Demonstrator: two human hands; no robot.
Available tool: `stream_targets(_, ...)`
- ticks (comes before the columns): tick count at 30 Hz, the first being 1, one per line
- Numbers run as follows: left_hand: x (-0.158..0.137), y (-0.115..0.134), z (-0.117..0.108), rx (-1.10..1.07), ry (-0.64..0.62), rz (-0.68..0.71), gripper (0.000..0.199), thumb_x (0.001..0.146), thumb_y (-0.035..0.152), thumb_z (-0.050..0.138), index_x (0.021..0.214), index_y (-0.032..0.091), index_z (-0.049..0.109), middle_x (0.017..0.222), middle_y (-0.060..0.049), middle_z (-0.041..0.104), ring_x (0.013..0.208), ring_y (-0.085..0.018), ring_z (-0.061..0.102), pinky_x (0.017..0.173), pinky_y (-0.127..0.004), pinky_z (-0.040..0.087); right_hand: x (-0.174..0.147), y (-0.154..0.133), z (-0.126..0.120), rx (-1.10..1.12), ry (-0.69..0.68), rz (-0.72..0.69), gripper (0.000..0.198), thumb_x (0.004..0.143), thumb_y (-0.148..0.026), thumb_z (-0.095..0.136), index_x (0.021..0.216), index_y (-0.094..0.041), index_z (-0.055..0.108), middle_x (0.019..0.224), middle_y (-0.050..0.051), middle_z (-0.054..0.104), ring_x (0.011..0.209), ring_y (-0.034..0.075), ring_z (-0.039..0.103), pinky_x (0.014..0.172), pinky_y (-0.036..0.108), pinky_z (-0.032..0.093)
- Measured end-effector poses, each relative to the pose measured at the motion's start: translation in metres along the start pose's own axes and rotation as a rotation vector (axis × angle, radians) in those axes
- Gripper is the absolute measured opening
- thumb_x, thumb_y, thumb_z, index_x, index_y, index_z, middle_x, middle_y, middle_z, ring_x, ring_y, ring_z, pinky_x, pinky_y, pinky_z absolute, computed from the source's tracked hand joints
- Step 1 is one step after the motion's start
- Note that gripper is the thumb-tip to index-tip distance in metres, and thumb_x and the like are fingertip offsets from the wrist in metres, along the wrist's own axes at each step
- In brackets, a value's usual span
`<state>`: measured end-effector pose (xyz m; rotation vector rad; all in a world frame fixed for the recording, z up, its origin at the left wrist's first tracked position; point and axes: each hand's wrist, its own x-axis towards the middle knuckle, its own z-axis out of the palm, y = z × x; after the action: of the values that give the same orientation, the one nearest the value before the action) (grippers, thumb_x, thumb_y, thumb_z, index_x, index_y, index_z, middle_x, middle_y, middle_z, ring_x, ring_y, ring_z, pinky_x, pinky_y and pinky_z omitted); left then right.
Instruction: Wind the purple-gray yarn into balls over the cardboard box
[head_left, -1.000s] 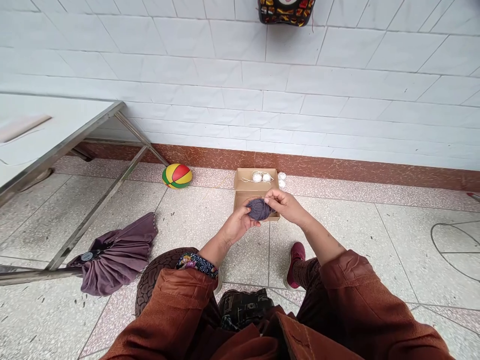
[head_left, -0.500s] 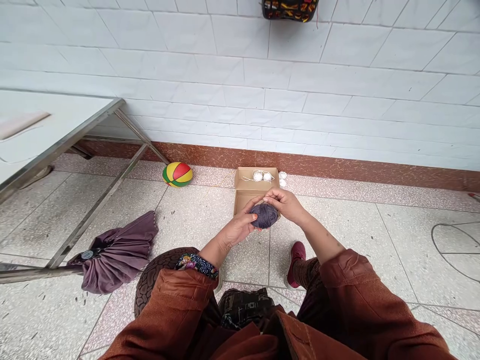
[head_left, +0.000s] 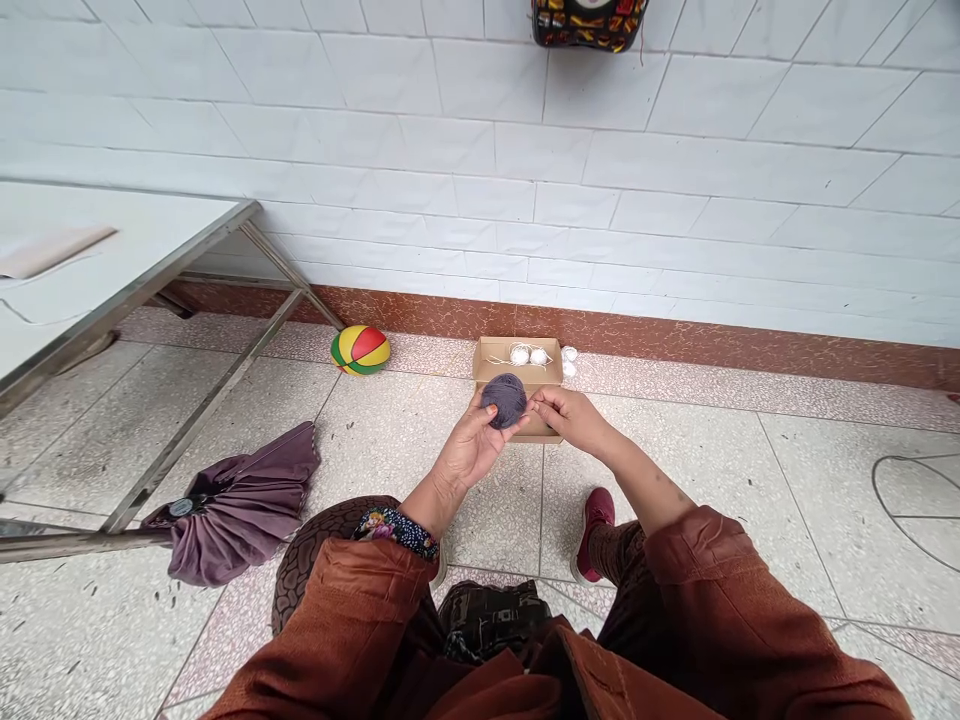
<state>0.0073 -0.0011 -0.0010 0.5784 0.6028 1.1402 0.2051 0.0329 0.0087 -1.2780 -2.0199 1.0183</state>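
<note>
Over part-hidden box (head_left: pixel 545 374) | left fingers (head_left: pixel 481 417) cradle grey yarn ball (head_left: pixel 504 400) | right fingers (head_left: pixel 550 413) pinched narrow, anything between unclear

From my head, the one camera looks forward and down over my sleeves (head_left: pixel 360 590) (they loom nearest) to the floor (head_left: pixel 660 470) and tiled wall (head_left: pixel 337 150) beyond.

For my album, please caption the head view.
Left hand cradling a dark yarn ball, an open cardboard box behind it.
</note>
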Motion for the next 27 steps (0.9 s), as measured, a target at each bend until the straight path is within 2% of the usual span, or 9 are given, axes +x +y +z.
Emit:
stream_targets(5, 0.005, -0.003, -0.007, 0.073, 0.136, -0.038, 0.040, 0.079, 0.035, 0.074, 0.115, 0.024, 0.060, 0.111, -0.002, 0.067, 0.095, -0.017, 0.065, 0.075, -0.028, 0.050, -0.004, -0.004, -0.005, 0.086, -0.085, 0.019, 0.018, 0.095, -0.033, 0.056, 0.089, -0.019, 0.066, 0.065, -0.004, 0.051, 0.059, 0.011, 0.042, 0.060, 0.024, 0.034)
stream_targets(7, 0.006, -0.004, -0.008, 0.152, 0.171, -0.023, 0.042, 0.076, 0.033, 0.076, 0.113, 0.023, 0.060, 0.111, -0.002, 0.066, 0.093, -0.016, 0.063, 0.074, -0.027, 0.049, -0.006, -0.007, -0.008, 0.188, -0.157, 0.012, 0.023, 0.095, -0.039, 0.059, 0.089, -0.018, 0.067, 0.067, -0.004, 0.053, 0.060, 0.011, 0.044, 0.059, 0.024, 0.035)
stream_targets(10, 0.007, -0.007, -0.009, 0.337, 0.174, -0.019, 0.054, 0.072, 0.029, 0.078, 0.121, 0.022, 0.058, 0.112, -0.004, 0.065, 0.097, -0.018, 0.061, 0.083, -0.031, 0.048, -0.008, -0.012, -0.012, 0.290, -0.231, -0.058, 0.025, 0.094, -0.042, 0.061, 0.090, -0.019, 0.068, 0.078, 0.000, 0.062, 0.069, 0.013, 0.053, 0.065, 0.026, 0.041)
stream_targets(12, 0.006, -0.010, -0.011, 0.491, 0.125, -0.046, 0.071, 0.071, 0.025, 0.079, 0.136, 0.022, 0.051, 0.109, -0.005, 0.065, 0.097, -0.020, 0.061, 0.088, -0.035, 0.047, -0.008, -0.015, -0.015, 0.297, -0.239, -0.109, 0.024, 0.094, -0.041, 0.061, 0.088, -0.019, 0.069, 0.082, 0.001, 0.066, 0.074, 0.014, 0.056, 0.070, 0.027, 0.044)
stream_targets(15, 0.002, -0.012, -0.013, 0.594, -0.073, -0.118, 0.090, 0.072, 0.024, 0.079, 0.152, 0.024, 0.037, 0.105, -0.006, 0.066, 0.097, -0.023, 0.061, 0.091, -0.040, 0.044, -0.006, -0.014, -0.018, 0.273, -0.219, -0.152, 0.022, 0.092, -0.039, 0.064, 0.083, -0.019, 0.069, 0.079, 0.000, 0.065, 0.073, 0.014, 0.056, 0.070, 0.027, 0.044)
stream_targets(18, -0.003, -0.011, -0.011, 0.474, -0.292, -0.176, 0.086, 0.076, 0.031, 0.077, 0.153, 0.026, 0.039, 0.114, -0.009, 0.067, 0.107, -0.027, 0.061, 0.096, -0.043, 0.043, -0.003, -0.008, -0.017, 0.285, -0.171, -0.133, 0.021, 0.090, -0.038, 0.067, 0.080, -0.019, 0.067, 0.075, -0.001, 0.062, 0.069, 0.013, 0.053, 0.067, 0.026, 0.042)
stream_targets(20, -0.007, -0.008, -0.007, 0.358, -0.364, -0.189, 0.082, 0.076, 0.033, 0.077, 0.150, 0.028, 0.044, 0.123, -0.011, 0.065, 0.115, -0.030, 0.059, 0.099, -0.044, 0.043, -0.001, -0.004, -0.015, 0.303, -0.131, -0.076, 0.022, 0.089, -0.039, 0.067, 0.080, -0.019, 0.066, 0.072, -0.002, 0.059, 0.064, 0.012, 0.050, 0.062, 0.025, 0.039)
stream_targets(23, -0.010, -0.002, -0.001, 0.211, -0.365, -0.172, 0.082, 0.073, 0.033, 0.078, 0.148, 0.030, 0.048, 0.134, -0.011, 0.061, 0.123, -0.032, 0.057, 0.101, -0.045, 0.045, -0.001, 0.000, -0.012, 0.277, -0.095, 0.004, 0.024, 0.092, -0.041, 0.061, 0.082, -0.019, 0.063, 0.067, -0.004, 0.054, 0.059, 0.012, 0.044, 0.058, 0.024, 0.035)
stream_targets(27, -0.010, 0.004, 0.002, 0.098, -0.252, -0.132, 0.086, 0.068, 0.030, 0.081, 0.148, 0.027, 0.049, 0.134, -0.013, 0.062, 0.121, -0.033, 0.060, 0.100, -0.046, 0.049, -0.001, 0.000, -0.010, 0.127, -0.060, 0.009, 0.019, 0.096, -0.035, 0.054, 0.089, -0.020, 0.063, 0.071, -0.002, 0.055, 0.064, 0.013, 0.045, 0.061, 0.025, 0.036)
